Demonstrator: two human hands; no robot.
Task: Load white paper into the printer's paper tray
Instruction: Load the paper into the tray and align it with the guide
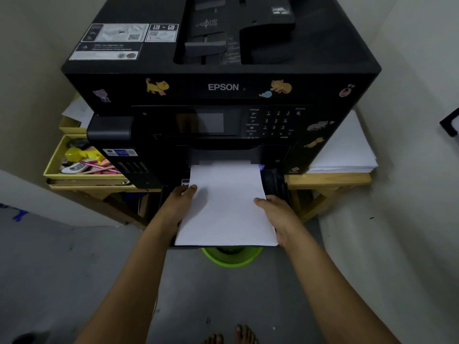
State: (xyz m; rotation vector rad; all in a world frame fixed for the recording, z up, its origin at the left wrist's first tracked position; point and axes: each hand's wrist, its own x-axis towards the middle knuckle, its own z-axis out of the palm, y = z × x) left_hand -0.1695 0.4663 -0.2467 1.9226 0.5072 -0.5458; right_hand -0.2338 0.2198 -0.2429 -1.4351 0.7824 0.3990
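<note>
A black Epson printer (223,88) stands on a wooden table, its paper tray (274,182) pulled out toward me at the bottom front. A stack of white paper (227,207) lies over the tray, its far end inside the printer's slot. My left hand (180,204) grips the stack's left edge, thumb on top. My right hand (278,212) grips the right edge the same way. Most of the tray is hidden under the paper.
A second pile of white paper (345,147) lies on the wooden table (325,178) right of the printer. A yellow box (53,161) of pens and small items sits to the left. A green mesh basket (232,256) stands on the floor below the tray. My bare toes (236,336) show at the bottom.
</note>
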